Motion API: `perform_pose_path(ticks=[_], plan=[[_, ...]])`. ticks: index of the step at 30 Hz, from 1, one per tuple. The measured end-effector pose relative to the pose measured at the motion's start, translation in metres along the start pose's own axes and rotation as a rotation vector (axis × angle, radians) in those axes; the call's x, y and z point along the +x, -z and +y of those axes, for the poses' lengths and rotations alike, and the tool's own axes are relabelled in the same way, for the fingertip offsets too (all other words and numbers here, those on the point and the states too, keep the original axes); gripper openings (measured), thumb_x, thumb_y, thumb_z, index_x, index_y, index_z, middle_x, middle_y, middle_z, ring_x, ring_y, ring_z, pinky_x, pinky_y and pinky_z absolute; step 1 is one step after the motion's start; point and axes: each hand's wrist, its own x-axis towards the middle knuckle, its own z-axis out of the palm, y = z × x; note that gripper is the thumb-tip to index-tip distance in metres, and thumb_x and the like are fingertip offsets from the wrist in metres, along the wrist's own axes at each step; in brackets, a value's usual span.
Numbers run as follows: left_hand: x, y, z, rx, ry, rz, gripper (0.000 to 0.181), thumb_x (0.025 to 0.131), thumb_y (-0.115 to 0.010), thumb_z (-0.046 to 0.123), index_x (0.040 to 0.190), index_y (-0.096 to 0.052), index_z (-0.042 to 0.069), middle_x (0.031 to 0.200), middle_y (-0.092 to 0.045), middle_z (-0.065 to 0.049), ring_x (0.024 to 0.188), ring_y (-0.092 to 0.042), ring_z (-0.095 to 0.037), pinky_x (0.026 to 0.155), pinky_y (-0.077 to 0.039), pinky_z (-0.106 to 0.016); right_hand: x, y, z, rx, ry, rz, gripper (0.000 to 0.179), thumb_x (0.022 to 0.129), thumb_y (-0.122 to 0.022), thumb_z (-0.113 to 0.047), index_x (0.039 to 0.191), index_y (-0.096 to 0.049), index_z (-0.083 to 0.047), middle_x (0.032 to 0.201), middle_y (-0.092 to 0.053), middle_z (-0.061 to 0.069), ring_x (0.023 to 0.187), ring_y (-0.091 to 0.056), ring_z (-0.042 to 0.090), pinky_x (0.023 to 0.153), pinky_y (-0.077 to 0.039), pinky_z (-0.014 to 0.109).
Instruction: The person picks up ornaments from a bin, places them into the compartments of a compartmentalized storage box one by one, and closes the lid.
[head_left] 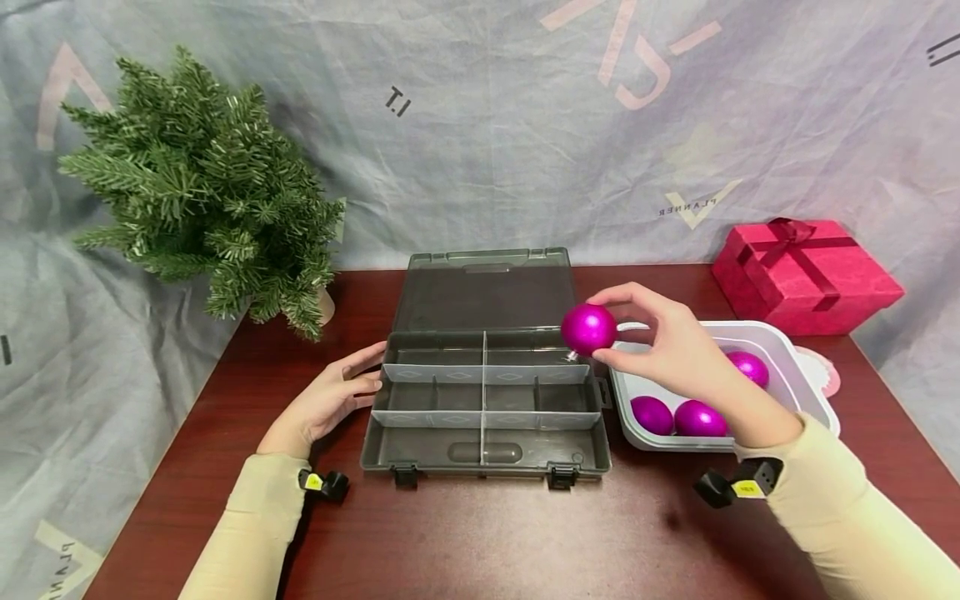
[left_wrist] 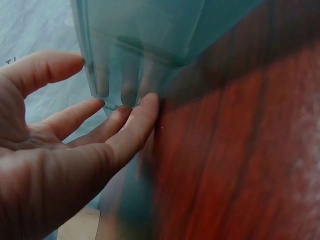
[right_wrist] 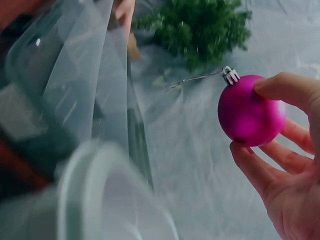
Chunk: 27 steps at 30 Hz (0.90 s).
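My right hand (head_left: 663, 342) pinches a shiny magenta Christmas ball (head_left: 588, 330) between thumb and fingers, above the right back part of a grey see-through divider box (head_left: 427, 442). In the right wrist view the ball (right_wrist: 250, 112) shows a silver cap with a thin string. The box lies with its lid (head_left: 483, 292) folded back, and its compartments show no contents. At the box's left side, my left hand (head_left: 326, 400) touches the wall with fairly straight fingertips. More magenta balls (head_left: 701, 418) lie in a white tub (head_left: 813, 408) below my right forearm.
A small artificial fir tree (head_left: 210, 183) stands at the back left. At the back right sits a red gift box (head_left: 810, 271) with a dark bow. A pale pink-edged item (head_left: 821, 371) shows beside the tub. Grey cloth (head_left: 487, 125) hangs behind the brown table (head_left: 480, 542).
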Motion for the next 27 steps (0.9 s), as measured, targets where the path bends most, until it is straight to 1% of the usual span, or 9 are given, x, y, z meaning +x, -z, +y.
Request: perform_pose_path(ticks=[3,6,8,12,14,17,21,24,27], plan=[[0.0,-0.001,0.0,0.005,0.001,0.0,0.07,0.102,-0.052,-0.002,0.164,-0.021,0.007,0.166,-0.017,-0.019,0.148,-0.02,-0.039,0.1,-0.044,-0.038,0.009,-0.011,-0.012,0.017,0.007,0.0,0.053,0.078,-0.087,0.0,0.125,-0.064,-0.011,0.114,-0.07,0.003,0.098,-0.07,0.017,0.085,-0.056,0.029],[0.0,-0.001,0.0,0.007,0.002,-0.002,0.07,0.102,-0.053,-0.001,0.164,-0.021,0.007,0.166,-0.017,-0.019,0.148,-0.019,-0.039,0.101,-0.044,-0.039,0.019,-0.022,-0.023,0.065,0.008,0.005,0.053,0.078,-0.088,-0.002,0.124,-0.063,-0.009,0.112,-0.071,0.005,0.099,-0.071,0.018,0.084,-0.057,0.031],[0.0,-0.001,0.0,0.009,0.004,-0.002,0.07,0.102,-0.053,-0.001,0.164,-0.021,0.007,0.166,-0.018,-0.019,0.148,-0.02,-0.039,0.1,-0.044,-0.038,0.025,-0.03,-0.029,0.098,0.01,0.01,0.052,0.078,-0.088,-0.002,0.124,-0.063,-0.008,0.114,-0.071,0.005,0.102,-0.07,0.018,0.084,-0.057,0.032],[0.001,-0.001,-0.001,0.001,0.007,0.008,0.071,0.101,-0.053,-0.002,0.163,-0.021,0.007,0.166,-0.017,-0.019,0.146,-0.022,-0.039,0.096,-0.046,-0.033,0.039,-0.047,-0.041,0.115,0.045,0.024,0.052,0.077,-0.089,0.0,0.122,-0.064,-0.006,0.12,-0.066,0.003,0.108,-0.067,0.018,0.089,-0.054,0.03],[0.002,-0.001,-0.001,0.003,0.008,0.011,0.071,0.101,-0.054,-0.001,0.164,-0.021,0.007,0.166,-0.017,-0.02,0.146,-0.023,-0.039,0.095,-0.047,-0.032,0.045,-0.055,-0.047,0.123,0.058,0.032,0.052,0.076,-0.089,0.0,0.122,-0.065,-0.005,0.121,-0.065,0.003,0.106,-0.066,0.02,0.09,-0.054,0.03],[0.002,-0.001,0.0,0.007,0.008,0.011,0.071,0.101,-0.054,-0.001,0.164,-0.021,0.008,0.166,-0.017,-0.02,0.147,-0.022,-0.039,0.096,-0.046,-0.033,0.055,-0.069,-0.052,0.148,0.048,0.034,0.051,0.076,-0.089,0.0,0.121,-0.065,-0.006,0.12,-0.066,0.004,0.104,-0.067,0.021,0.088,-0.055,0.032],[0.001,-0.001,0.0,0.013,0.01,0.011,0.071,0.101,-0.053,-0.001,0.164,-0.021,0.008,0.166,-0.017,-0.019,0.148,-0.021,-0.039,0.1,-0.043,-0.039,0.066,-0.088,-0.049,0.154,0.019,0.025,0.049,0.077,-0.088,-0.003,0.12,-0.065,-0.008,0.119,-0.066,0.003,0.104,-0.068,0.019,0.085,-0.057,0.035],[0.001,-0.003,0.001,0.017,0.009,0.011,0.07,0.101,-0.052,-0.002,0.164,-0.021,0.008,0.166,-0.017,-0.019,0.149,-0.019,-0.039,0.105,-0.039,-0.046,0.074,-0.103,-0.041,0.152,-0.005,0.019,0.047,0.078,-0.089,-0.005,0.119,-0.065,-0.008,0.118,-0.066,0.003,0.104,-0.068,0.018,0.084,-0.057,0.034],[0.0,-0.004,0.001,0.018,0.009,0.015,0.07,0.101,-0.051,-0.002,0.163,-0.021,0.008,0.166,-0.017,-0.019,0.149,-0.018,-0.04,0.108,-0.036,-0.052,0.081,-0.118,-0.032,0.169,-0.049,0.017,0.047,0.078,-0.09,-0.007,0.118,-0.065,-0.008,0.118,-0.066,0.005,0.105,-0.068,0.019,0.084,-0.057,0.032]])
